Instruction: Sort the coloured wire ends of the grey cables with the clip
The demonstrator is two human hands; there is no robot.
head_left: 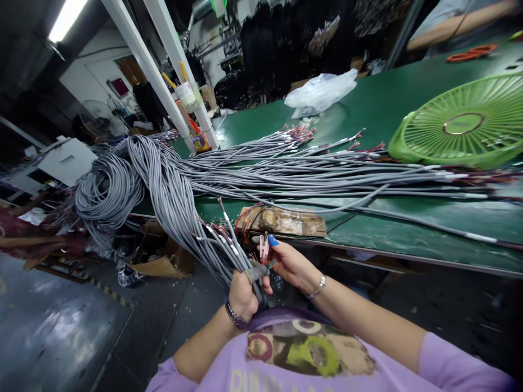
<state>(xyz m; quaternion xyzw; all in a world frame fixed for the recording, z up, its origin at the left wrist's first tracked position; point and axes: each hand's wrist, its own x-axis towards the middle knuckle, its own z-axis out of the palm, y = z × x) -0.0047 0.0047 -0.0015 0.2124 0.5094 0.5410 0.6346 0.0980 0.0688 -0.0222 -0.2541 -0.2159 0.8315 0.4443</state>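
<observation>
My left hand (243, 294) is closed around the ends of several grey cables (235, 250), which hang from the table edge towards me. A grey band or cover sits on its thumb. Thin coloured wires stick out of the cable ends by its fingertips. My right hand (292, 264) is pinched just beside it, with a blue cover on a fingertip. Between its fingers is a small pinkish clip-like piece (264, 247), close to the coloured wires; its exact kind is unclear. Just beyond both hands, a worn wooden block (290, 221) with wires at its left end lies at the table edge.
Long grey cables (253, 177) stretch across the green table (433, 218), with coiled cable (108, 190) at the left. A green fan (461, 122), a plastic bag (321, 92) and orange-handled scissors (472, 53) lie farther back. Another person's arm (461, 24) shows at upper right.
</observation>
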